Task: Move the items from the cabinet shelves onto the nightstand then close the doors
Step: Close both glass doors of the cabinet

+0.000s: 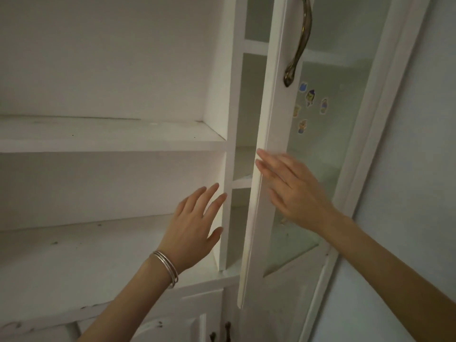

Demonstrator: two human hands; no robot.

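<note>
A white cabinet door (274, 134) with a glass pane and a brass handle (299, 45) stands partly ajar at the right. My right hand (291, 191) lies flat against the door's outer face, straight fingers at its free edge. My left hand (195, 225), a silver bangle on its wrist, hovers with spread fingers in front of the white divider (229, 169) between the wide shelves and the narrow compartments. The wide shelves (111, 137) hold nothing that I can see.
Several small stickers (309, 104) sit on the glass pane. Lower cabinet doors with dark handles (227, 329) show at the bottom. A pale wall (407, 169) runs along the right of the door frame.
</note>
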